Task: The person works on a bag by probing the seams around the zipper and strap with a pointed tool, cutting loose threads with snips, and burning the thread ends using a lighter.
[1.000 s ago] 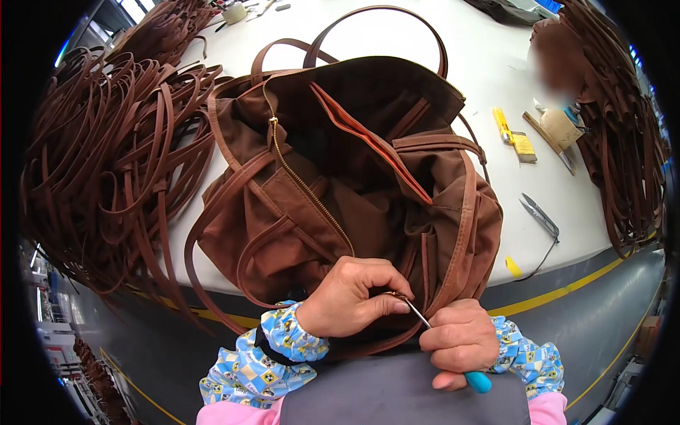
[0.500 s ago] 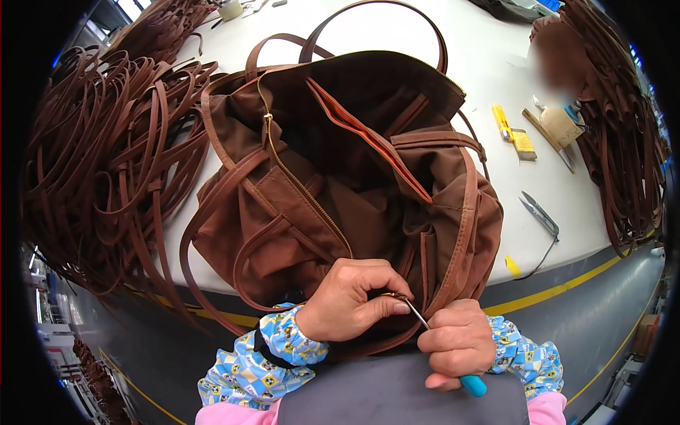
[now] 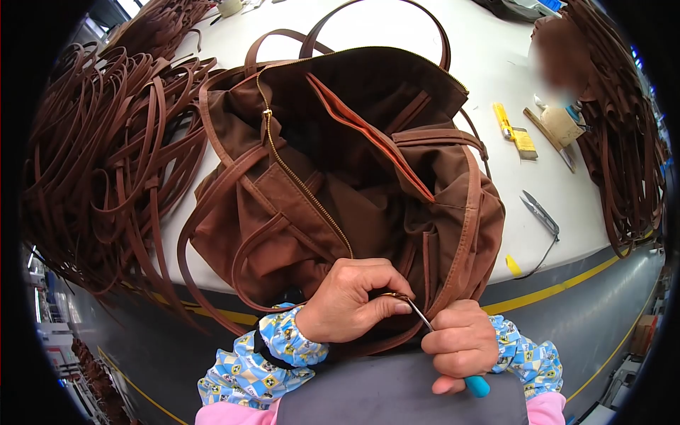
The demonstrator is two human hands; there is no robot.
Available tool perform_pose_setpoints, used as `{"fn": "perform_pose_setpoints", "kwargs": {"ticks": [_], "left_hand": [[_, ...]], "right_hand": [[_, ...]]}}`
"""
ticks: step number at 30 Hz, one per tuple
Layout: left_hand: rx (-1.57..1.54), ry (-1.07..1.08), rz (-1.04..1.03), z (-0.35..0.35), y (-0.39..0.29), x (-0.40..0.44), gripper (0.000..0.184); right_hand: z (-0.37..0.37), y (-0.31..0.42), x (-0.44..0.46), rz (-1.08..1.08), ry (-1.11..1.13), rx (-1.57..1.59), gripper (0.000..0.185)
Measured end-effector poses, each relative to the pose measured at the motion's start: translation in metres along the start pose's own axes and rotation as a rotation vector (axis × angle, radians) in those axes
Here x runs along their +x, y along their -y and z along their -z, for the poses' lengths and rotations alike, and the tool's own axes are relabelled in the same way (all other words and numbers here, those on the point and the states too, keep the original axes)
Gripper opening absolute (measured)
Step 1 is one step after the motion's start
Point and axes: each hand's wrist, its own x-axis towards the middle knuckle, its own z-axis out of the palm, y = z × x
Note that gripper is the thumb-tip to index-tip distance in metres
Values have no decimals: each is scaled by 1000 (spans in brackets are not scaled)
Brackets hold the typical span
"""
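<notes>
A brown bag lies open on the table with its brass zipper undone and its dark lining showing. My left hand is closed at the bag's near edge, pinching a small brown piece with a brass-coloured bit between thumb and forefinger. Wrapped in my right hand is a slim tool, like an awl or small screwdriver, with a teal handle and a thin metal shaft. The shaft points to my left fingertips; its tip is hidden there.
Brown straps are heaped at the left, and more brown pieces hang at the right. On the white table lie thread snips, a yellow cutter, a yellow-and-grey block and a wooden-handled tool.
My right hand has shifted slightly right and down with the tool, and more shaft shows. My left hand keeps its pinch. The bag has moved only slightly.
</notes>
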Motion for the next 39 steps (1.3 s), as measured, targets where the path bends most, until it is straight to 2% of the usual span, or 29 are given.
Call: {"fn": "perform_pose_setpoints", "kwargs": {"ticks": [21,27,34,37,38,39], "left_hand": [[13,-52,-38,-6,5,-2,10],[24,-91,-92,-10,8,-3,11],[68,-104,-144,-16,10,-3,11],[210,-102,-158,-20,15,-2,12],[211,-103,-165,-21,15,-3,12],[218,-111,-168,-22,16,-3,12]], "right_hand": [[1,3,11,-23,56,-37,29],[3,3,15,-90,19,119,27],[9,14,30,-348,-21,283,25],[8,15,37,-582,54,159,22],[7,12,35,-592,27,179,23],[10,12,37,-720,-34,277,24]]}}
